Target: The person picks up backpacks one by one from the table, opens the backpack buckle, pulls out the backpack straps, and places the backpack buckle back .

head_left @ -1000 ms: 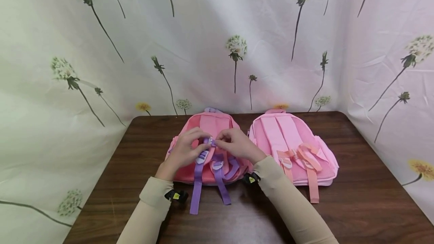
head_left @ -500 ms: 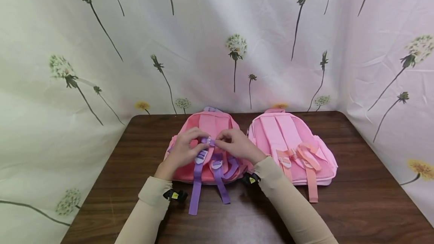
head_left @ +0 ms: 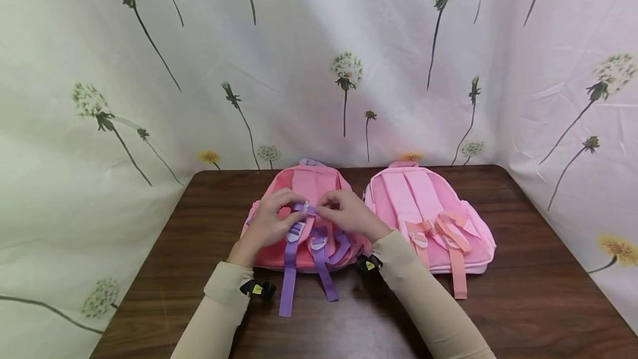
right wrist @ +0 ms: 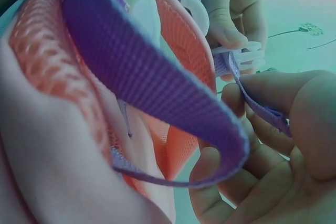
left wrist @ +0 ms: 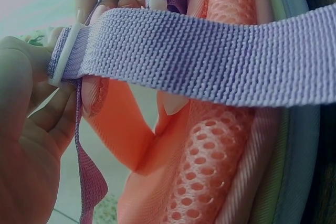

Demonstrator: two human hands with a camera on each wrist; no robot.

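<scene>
Lying side by side on the bench (head_left: 164, 248): pink bag (head_left: 432, 204), coral bag (head_left: 315, 180). Right hand (head_left: 353, 214), over the coral one, is pinched on a purple strap (right wrist: 269, 115). Left hand (head_left: 271, 219), just beside, pinches the white clip (left wrist: 66, 56) on that strap. Exact threading hard to tell; fingers cover part.

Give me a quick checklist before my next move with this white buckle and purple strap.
1. Left hand holds the white buckle: ok, pinched.
2. Right hand holds the purple strap: ok, between thumb and fingers.
3. Strap threaded fully through the buckle: cannot tell, fingers cover part.
4. Coral backpack on the table: ok.
5. Purple tails tidy: not ok, two trail loose below the hands.
</scene>
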